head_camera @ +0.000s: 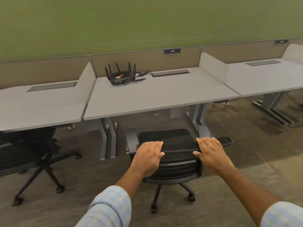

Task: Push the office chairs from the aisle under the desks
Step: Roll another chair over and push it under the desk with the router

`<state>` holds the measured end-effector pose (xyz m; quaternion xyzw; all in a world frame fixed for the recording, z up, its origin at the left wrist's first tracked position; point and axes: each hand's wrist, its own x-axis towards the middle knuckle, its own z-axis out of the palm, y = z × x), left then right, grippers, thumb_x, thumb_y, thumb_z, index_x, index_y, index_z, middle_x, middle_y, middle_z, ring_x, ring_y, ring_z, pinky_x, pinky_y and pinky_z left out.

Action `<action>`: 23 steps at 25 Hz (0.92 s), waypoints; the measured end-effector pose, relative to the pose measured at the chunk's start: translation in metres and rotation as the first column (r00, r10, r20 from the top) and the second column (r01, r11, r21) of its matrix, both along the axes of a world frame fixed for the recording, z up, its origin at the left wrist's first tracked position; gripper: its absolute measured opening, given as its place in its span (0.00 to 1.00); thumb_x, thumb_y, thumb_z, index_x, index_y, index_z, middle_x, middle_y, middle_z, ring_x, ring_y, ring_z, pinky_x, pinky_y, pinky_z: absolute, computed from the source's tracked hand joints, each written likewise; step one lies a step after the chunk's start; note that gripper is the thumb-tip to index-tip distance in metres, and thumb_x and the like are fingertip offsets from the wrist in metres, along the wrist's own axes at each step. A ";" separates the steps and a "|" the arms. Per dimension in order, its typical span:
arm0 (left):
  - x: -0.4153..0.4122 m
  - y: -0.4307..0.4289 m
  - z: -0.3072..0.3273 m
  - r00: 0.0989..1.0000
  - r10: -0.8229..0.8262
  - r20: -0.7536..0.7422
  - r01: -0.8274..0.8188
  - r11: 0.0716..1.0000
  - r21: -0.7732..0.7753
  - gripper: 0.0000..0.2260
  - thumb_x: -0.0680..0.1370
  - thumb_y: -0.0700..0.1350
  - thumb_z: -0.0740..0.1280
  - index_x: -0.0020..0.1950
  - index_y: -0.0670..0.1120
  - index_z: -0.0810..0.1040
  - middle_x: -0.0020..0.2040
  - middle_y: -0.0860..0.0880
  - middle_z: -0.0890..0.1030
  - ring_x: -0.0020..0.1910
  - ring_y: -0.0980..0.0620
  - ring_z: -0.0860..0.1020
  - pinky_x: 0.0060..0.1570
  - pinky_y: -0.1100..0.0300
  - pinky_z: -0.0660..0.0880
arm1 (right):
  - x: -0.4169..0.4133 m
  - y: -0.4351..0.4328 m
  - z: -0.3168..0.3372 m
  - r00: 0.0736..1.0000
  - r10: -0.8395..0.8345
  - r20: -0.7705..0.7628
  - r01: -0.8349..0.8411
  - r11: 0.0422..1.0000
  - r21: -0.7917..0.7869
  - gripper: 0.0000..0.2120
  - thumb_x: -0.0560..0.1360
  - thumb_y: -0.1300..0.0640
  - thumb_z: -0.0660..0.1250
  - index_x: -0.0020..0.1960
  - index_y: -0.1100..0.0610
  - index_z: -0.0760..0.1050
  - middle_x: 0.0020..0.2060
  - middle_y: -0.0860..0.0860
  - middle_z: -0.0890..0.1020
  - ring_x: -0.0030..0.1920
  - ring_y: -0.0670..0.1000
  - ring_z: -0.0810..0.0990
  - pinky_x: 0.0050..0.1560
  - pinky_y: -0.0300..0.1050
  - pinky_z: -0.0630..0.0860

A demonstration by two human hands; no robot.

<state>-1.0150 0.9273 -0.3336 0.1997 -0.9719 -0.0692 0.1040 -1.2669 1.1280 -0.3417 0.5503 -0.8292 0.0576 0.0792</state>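
Observation:
A black mesh office chair [177, 163] stands in the aisle in front of the middle grey desk [157, 99], its back toward me and its seat just short of the desk's front edge. My left hand [148, 156] lies on the left part of the backrest's top edge, fingers over it and thumb on my side. My right hand [211, 152] rests the same way on the right part. A second black chair [39, 149] sits at the left, partly under the left desk [41, 105].
A black router with antennas [122, 75] and its cables sit at the back of the middle desk. Metal desk legs [109, 138] stand left and right of the chair's path. A third desk [265, 77] is at the right. Carpet floor spreads around.

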 end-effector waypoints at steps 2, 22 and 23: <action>-0.018 -0.022 -0.001 1.000 0.015 0.003 -0.015 1.000 0.010 0.26 0.87 0.57 0.51 0.82 0.47 0.64 0.79 0.48 0.72 0.78 0.50 0.68 0.79 0.49 0.63 | -0.020 -0.025 0.000 1.000 0.003 0.016 -0.003 1.000 0.016 0.39 0.83 0.32 0.46 0.74 0.61 0.72 0.67 0.57 0.79 0.69 0.61 0.75 0.74 0.64 0.66; -0.220 -0.168 0.005 0.988 0.153 0.019 -0.153 0.988 -0.010 0.24 0.87 0.57 0.54 0.80 0.45 0.66 0.75 0.46 0.75 0.73 0.46 0.72 0.77 0.48 0.65 | -0.239 -0.203 0.004 0.991 0.111 0.074 -0.116 0.991 0.066 0.44 0.82 0.29 0.35 0.79 0.58 0.65 0.74 0.56 0.73 0.76 0.59 0.66 0.80 0.59 0.53; -0.227 -0.174 0.005 0.987 0.159 0.023 -0.159 0.987 -0.016 0.24 0.87 0.57 0.54 0.79 0.46 0.67 0.74 0.47 0.75 0.73 0.46 0.72 0.76 0.48 0.65 | -0.245 -0.210 0.004 0.991 0.116 0.071 -0.121 0.991 0.061 0.44 0.81 0.29 0.35 0.79 0.59 0.65 0.74 0.56 0.73 0.76 0.59 0.66 0.80 0.60 0.53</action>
